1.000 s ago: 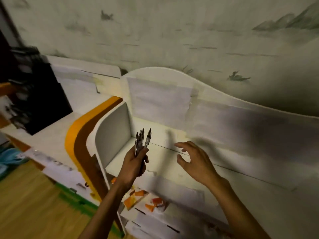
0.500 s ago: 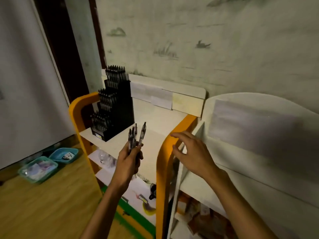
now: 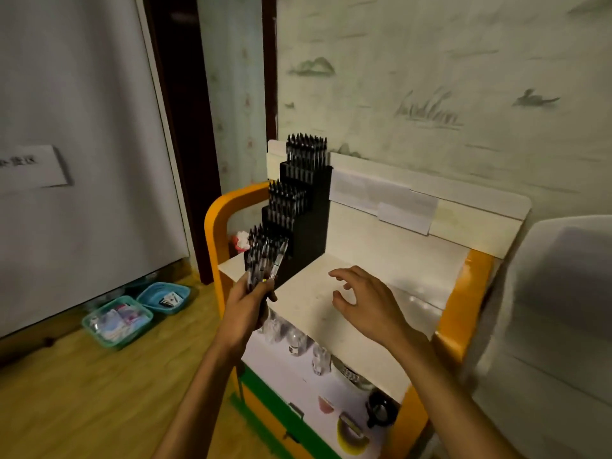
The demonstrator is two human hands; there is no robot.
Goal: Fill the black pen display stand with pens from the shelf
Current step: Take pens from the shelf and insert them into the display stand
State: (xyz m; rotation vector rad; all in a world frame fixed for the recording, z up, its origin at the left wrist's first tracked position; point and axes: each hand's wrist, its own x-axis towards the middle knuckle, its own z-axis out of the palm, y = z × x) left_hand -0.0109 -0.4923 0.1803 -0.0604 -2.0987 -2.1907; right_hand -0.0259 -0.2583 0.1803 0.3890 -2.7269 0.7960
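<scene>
Only the head view here, so this all comes from that one angle.

Your left hand (image 3: 246,306) is wrapped around a small bunch of pens (image 3: 266,265), tips pointing up and leaning a bit to the right. It holds them right in front of the lowest step of the black pen display stand (image 3: 306,223); from here the bunch overlaps that front row, so I can't tell whether it's touching the stand or just short of it.

Your right hand (image 3: 367,304) holds nothing. The fingers are spread and loosely bent, palm down, over the white shelf top (image 3: 390,260). I can't tell whether it touches the surface. The two hands are apart, with a clear gap of shelf between them.

The stand sits at the back left corner of that shelf top, next to the orange frame (image 3: 215,213), and steps up in three tiers toward the wall. All three tiers have dark pens standing in them (the picture is too blurry to count them or spot free slots).

Down on the wooden floor (image 3: 82,392) to the left are two small teal baskets (image 3: 117,321) with bits of stuff inside, just in front of a big white panel (image 3: 82,127). Under the shelf top there's a lower level with some clear items, too smeared to name.
</scene>
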